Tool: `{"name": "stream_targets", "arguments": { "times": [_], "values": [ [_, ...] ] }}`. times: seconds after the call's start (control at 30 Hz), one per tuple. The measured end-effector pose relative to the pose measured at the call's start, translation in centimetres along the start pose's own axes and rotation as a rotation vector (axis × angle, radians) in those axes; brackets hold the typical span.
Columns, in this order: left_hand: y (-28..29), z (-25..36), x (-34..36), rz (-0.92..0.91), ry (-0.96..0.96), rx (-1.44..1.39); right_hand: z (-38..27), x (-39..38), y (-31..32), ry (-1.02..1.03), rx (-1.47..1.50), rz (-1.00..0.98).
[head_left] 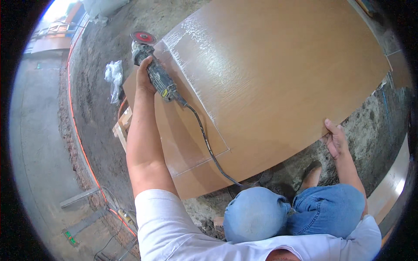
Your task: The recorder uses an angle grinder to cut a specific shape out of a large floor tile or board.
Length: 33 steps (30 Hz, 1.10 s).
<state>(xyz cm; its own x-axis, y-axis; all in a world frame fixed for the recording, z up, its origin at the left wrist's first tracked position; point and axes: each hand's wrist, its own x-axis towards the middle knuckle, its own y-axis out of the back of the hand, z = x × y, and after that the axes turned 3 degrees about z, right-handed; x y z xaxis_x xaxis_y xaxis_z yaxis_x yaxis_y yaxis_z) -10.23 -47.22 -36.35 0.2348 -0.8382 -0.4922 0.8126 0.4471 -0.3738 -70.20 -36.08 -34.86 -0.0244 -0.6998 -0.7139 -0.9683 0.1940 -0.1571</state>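
Angle grinder (163, 81), 1; brown panel (278, 78), 1.
Your left hand (145, 77) wraps the grinder's body, disc (143, 37) beyond your fingertips; your right hand (337, 140) grips the panel's near edge, apparently steadying it.

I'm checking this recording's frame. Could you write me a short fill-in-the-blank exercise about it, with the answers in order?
1. The left hand holds an angle grinder whose disc is mostly coloured ____.
2. The number of hands gripping the grinder is ____.
3. Choosing between higher and lower, the right hand, at the edge of the large brown panel, appears ____ in the picture than the left hand.
4. The person's jeans are coloured ____.

Missing words: red; one; lower; blue.
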Motion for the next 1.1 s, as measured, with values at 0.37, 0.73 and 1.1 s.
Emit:
{"name": "stream_targets", "arguments": {
  "times": [0.37, 0.73, 1.1],
  "values": [
    [1.7, -0.2, 3.9, 0.004, 0.146, 0.050, 0.4, 0.3, 1.5, -0.014, -0.003, 0.086],
    [1.1, 0.0, 3.5, 0.073, 0.031, 0.175, -0.4, -0.5, -0.7, -0.038, 0.078, 0.142],
    [-0.3, 0.4, 3.3, 0.148, 0.067, 0.267, 0.8, 0.4, 1.4, -0.015, 0.012, 0.108]
  ]
}}
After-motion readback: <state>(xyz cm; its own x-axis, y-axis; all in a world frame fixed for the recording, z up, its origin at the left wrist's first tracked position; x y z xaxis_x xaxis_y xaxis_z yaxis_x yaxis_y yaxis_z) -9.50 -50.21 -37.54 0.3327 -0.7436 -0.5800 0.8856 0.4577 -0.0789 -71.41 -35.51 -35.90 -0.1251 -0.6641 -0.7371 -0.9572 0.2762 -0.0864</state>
